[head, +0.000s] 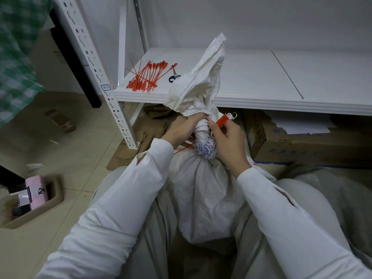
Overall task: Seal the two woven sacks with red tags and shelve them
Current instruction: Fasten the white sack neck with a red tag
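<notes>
A white woven sack (203,194) stands upright between my knees, its neck gathered and its loose top (201,77) flaring up in front of the shelf. A red tag (222,119) runs around the neck. My right hand (227,141) pinches the tag's flat head at the right of the neck. My left hand (181,129) grips the neck from the left, and the tag's thin tail (182,150) sticks out below it. A second pale sack (342,198) lies at the right, partly hidden by my right leg.
A pile of several spare red tags (147,76) and black-handled scissors (174,77) lie on the white shelf (261,97). Below it stands a cardboard box (302,143) with papers. Flattened cardboard (141,135) covers the floor. A tan tray (34,200) sits at the left.
</notes>
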{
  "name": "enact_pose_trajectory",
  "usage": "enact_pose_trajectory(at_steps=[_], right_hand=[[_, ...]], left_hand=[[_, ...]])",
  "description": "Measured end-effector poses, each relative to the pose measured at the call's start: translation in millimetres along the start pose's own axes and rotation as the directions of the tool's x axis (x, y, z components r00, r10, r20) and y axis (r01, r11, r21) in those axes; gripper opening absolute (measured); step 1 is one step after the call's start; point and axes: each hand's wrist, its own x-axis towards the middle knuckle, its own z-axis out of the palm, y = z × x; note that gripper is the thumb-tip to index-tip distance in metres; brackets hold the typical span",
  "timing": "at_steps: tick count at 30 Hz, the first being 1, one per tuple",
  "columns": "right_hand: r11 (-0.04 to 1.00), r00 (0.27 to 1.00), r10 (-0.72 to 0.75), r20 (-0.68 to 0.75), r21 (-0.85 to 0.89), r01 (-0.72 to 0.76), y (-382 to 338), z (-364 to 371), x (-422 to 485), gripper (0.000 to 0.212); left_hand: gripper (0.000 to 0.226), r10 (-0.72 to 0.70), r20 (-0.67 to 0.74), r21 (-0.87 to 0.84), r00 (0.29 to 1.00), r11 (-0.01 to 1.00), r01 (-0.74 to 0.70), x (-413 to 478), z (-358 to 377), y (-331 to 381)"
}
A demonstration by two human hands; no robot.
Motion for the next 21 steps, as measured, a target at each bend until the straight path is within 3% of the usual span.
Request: enact_pose_trajectory(at_steps=[8, 12, 21], right_hand=[[1.000, 1.000, -0.007, 0.010, -0.008, 0.007, -3.2, 0.7, -1.0, 0.031], [0.997, 0.998, -0.064, 0.015, -0.040, 0.065, -3.4, 1.2, -3.6, 0.033], [0.973, 0.975, -0.130, 0.178, -0.165, 0.159, -0.6, 2.2, -3.8, 0.025]], left_hand=[[0.046, -0.038, -0.007, 0.011, 0.999, 0.999, 0.038, -1.5, -4.0, 2.2], [0.037, -0.033, 0.005, -0.102, 0.999, 0.994, 0.033, -1.4, -5.4, 3.8], [0.036, -0.071, 0.048, -0.158, 0.996, 0.984, 0.078, 1.3, -8.6, -0.6]])
